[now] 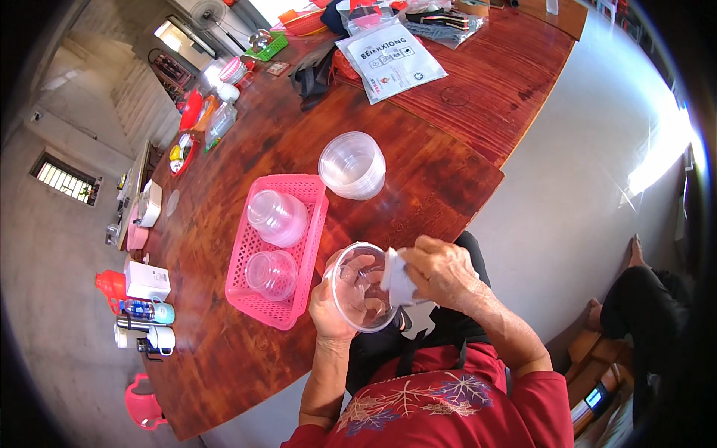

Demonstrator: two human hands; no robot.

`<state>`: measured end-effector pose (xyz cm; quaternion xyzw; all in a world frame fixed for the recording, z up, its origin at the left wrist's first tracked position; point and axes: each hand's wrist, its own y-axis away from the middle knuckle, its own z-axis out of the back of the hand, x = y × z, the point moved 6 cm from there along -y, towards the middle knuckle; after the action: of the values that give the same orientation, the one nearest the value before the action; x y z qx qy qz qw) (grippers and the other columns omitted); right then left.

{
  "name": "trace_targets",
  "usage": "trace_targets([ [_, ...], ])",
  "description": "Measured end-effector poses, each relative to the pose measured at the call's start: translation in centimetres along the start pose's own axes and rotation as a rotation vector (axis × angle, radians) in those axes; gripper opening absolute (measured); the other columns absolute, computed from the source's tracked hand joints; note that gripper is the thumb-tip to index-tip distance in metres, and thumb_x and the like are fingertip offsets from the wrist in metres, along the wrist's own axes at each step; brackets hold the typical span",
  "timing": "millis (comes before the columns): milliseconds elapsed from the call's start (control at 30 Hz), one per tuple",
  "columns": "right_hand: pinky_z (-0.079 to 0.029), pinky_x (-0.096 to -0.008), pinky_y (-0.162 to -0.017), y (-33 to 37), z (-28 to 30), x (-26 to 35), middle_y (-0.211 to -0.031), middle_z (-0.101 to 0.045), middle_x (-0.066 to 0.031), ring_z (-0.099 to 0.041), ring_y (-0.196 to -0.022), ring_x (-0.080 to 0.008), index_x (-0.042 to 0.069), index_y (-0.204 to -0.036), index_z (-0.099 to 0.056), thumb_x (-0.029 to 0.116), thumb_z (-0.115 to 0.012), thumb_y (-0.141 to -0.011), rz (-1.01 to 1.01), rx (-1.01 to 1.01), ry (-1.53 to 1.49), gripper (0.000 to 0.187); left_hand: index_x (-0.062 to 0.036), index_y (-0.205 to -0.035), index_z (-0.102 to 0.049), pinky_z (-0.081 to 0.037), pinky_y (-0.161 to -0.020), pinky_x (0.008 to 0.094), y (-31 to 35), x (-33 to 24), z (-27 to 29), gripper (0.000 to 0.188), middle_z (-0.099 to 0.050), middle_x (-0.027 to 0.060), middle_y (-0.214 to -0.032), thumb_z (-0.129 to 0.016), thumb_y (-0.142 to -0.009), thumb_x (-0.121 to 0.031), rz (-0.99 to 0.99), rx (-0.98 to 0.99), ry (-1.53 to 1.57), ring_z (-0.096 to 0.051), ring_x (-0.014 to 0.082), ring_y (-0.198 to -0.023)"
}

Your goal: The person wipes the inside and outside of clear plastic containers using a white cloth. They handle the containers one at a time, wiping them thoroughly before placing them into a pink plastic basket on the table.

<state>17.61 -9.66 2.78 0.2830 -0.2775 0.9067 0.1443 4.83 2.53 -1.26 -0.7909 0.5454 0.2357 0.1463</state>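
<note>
My left hand is wrapped round a clear round plastic bowl, its mouth tilted up toward me; the fingers show through its wall. A folded white cloth is pinched in my right hand, at the bowl's right rim. Left of the bowl stands a pink perforated basket with two stacks of clear plastic bowls: a taller stack at the far end and a smaller one nearer me. Beyond my hands, another stack of clear bowls rests directly on the table.
The reddish-brown wooden table ends just in front of me. At its left edge are a white box and several bottles and mugs. A white plastic package lies at the far side. A person's legs show at the right.
</note>
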Motion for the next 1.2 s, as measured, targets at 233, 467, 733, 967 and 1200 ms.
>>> trace_targets([
  [233,-0.051,-0.0373,-0.065,-3.3,1.3,5.1,-0.087,-0.049,-0.0086,-0.056,-0.081,-0.0243,0.004,-0.108,-0.059,0.014,-0.064,-0.07,0.161,-0.177,0.039,0.04,-0.0073,-0.14,-0.032,-0.058,-0.067,0.0507,0.3,0.4,-0.4,0.064,-0.046,0.0174,-0.133,-0.053,-0.088,-0.036,-0.042,-0.16,-0.077,-0.049,0.0376,-0.118],
  [467,-0.052,-0.0379,-0.056,-0.8,-0.4,0.0,-0.08,-0.054,-0.0103,-0.061,-0.071,-0.0276,0.004,-0.101,-0.063,0.009,-0.065,-0.074,0.025,-0.112,0.032,0.027,-0.002,-0.138,-0.033,-0.058,-0.066,0.0545,-0.1,-1.9,-2.8,0.068,-0.046,0.025,-0.131,-0.059,-0.086,-0.037,-0.047,0.119,-0.036,-0.048,0.0468,-0.118],
  [733,-0.053,-0.0387,-0.054,-2.3,0.1,3.8,-0.081,-0.058,-0.0113,-0.063,-0.065,-0.0287,0.004,-0.099,-0.061,0.006,-0.064,-0.076,-0.015,-0.225,-0.071,0.023,-0.0018,-0.137,-0.037,-0.05,-0.09,0.0501,-0.4,-0.1,-0.5,0.063,-0.043,0.0197,-0.137,-0.047,-0.089,-0.042,-0.116,-0.018,-0.03,-0.049,0.0345,-0.121],
  [967,-0.053,-0.0438,-0.069,-2.3,-5.1,6.2,-0.087,-0.06,-0.0153,-0.062,-0.083,-0.0355,0.004,-0.093,-0.059,0.011,-0.062,-0.078,0.207,0.157,-0.532,0.017,-0.0036,-0.137,-0.036,-0.045,-0.096,0.0453,-0.4,0.1,-0.1,0.065,-0.047,0.0206,-0.132,-0.049,-0.088,-0.044,-0.068,-0.026,-0.185,-0.05,0.0337,-0.118],
  [1200,-0.052,-0.0358,-0.05,-1.2,-0.8,5.7,-0.086,-0.057,-0.0118,-0.064,-0.071,-0.023,0.001,-0.093,-0.057,0.012,-0.063,-0.074,0.221,0.271,0.232,0.022,-0.0035,-0.14,-0.03,-0.052,-0.082,0.0545,-0.6,-0.9,-0.3,0.07,-0.041,0.0224,-0.137,-0.058,-0.087,-0.04,-0.009,0.14,0.095,-0.048,0.0402,-0.118],
])
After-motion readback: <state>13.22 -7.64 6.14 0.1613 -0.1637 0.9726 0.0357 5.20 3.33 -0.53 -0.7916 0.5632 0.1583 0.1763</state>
